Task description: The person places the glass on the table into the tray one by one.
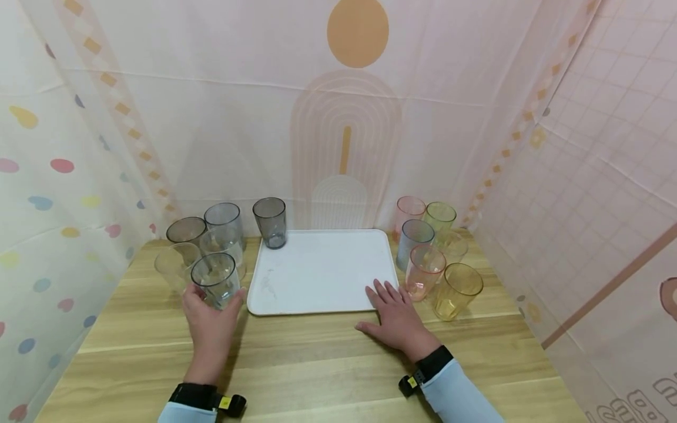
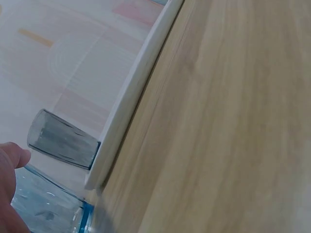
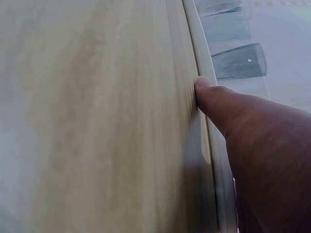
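From the head camera: the left hand [image 1: 210,320] is wrapped around a clear blue-tinted plastic tumbler [image 1: 215,280], fingers curled round its lower wall, and the tumbler stands upright on the light wooden table [image 1: 317,358] just off the near left corner of the white rectangular plastic tray [image 1: 317,270]. Beyond that hand, a cluster of grey and clear tumblers [image 1: 203,235], and a lone smoky grey tumbler [image 1: 270,222] at the tray's far left corner. Over to the right hand [image 1: 394,317]: it lies flat, fingers straight and spread, fingertips on the tray's near right edge, palm on the table, gripping nothing. Just to its right, a group of pink, blue, green and amber tumblers [image 1: 436,261].

Left wrist camera: a fingertip of the left hand [image 2: 12,158] shows at the edge, touching the blue-tinted tumbler [image 2: 43,206]; the tray's rim [image 2: 131,102] runs alongside, with the smoky grey tumbler [image 2: 63,141] beyond it.

Right wrist camera: the thumb of the right hand [image 3: 252,131] lies stretched out with its tip against the tray's rim [image 3: 199,48], wood grain to one side, blurred tumblers past the hand.
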Tool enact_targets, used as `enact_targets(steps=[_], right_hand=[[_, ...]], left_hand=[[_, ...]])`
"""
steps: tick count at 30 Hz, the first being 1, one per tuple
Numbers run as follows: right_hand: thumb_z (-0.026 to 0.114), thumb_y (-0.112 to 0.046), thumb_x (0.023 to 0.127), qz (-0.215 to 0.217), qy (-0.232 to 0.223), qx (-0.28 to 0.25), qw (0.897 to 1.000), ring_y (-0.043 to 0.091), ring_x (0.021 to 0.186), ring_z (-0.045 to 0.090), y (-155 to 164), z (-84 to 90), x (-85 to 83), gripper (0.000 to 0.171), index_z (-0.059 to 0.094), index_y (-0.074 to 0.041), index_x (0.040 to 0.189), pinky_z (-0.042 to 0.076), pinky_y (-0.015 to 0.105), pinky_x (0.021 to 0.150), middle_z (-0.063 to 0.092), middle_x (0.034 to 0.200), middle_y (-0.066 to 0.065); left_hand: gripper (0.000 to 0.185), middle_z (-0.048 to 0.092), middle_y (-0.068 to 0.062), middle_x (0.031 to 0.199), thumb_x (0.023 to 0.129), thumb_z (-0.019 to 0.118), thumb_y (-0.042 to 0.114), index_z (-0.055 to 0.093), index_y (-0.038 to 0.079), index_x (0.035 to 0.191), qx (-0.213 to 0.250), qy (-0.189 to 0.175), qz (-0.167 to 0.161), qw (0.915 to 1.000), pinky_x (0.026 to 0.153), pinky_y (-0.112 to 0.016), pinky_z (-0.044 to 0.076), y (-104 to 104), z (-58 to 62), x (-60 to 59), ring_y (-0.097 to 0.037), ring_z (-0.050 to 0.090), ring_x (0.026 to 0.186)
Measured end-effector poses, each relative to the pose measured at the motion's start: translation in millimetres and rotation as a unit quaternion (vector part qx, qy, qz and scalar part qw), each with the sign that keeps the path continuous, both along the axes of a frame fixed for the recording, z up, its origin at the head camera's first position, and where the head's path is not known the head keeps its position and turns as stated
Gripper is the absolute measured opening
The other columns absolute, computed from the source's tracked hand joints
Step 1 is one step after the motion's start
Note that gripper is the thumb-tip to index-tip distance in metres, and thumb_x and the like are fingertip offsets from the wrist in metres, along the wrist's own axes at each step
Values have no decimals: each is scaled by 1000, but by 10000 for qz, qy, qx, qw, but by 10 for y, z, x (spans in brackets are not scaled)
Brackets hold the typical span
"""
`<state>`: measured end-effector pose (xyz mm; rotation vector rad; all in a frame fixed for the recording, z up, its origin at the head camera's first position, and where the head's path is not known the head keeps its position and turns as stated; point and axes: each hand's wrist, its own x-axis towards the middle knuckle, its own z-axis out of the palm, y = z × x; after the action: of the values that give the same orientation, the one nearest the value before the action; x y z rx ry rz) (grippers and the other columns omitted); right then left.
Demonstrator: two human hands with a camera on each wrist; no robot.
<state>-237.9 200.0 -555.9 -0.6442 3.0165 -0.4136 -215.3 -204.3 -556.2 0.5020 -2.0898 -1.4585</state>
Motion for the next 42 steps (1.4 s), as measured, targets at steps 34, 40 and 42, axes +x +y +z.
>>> enact_targets(steps=[34, 40, 42], right_hand=[[66, -72, 101, 28, -22, -24, 10000, 40, 167, 23, 16, -21, 2, 95, 40, -15, 173, 15, 67, 133, 29, 181, 12], [65, -72, 102, 79, 18, -6, 10000, 40, 167, 23, 22, -25, -3, 94, 40, -15, 173, 15, 67, 132, 29, 181, 13], [65, -71, 102, 107, 52, -21, 9999, 42, 167, 24, 21, -19, -5, 94, 41, -15, 173, 16, 68, 132, 30, 181, 14]], left_hand=[[87, 43, -27, 152, 91, 91, 17, 38, -5, 157, -200, 347, -757, 9963, 121, -65, 41, 378, 204, -180, -42, 45, 145], [87, 43, -29, 153, 91, 91, 17, 39, -8, 156, -316, 286, -919, 9949, 122, -62, 42, 506, 199, -416, -45, 45, 147], [88, 43, -30, 153, 91, 91, 19, 38, -9, 157, -367, 221, -910, 9949, 122, -62, 41, 538, 204, -497, -46, 45, 147]])
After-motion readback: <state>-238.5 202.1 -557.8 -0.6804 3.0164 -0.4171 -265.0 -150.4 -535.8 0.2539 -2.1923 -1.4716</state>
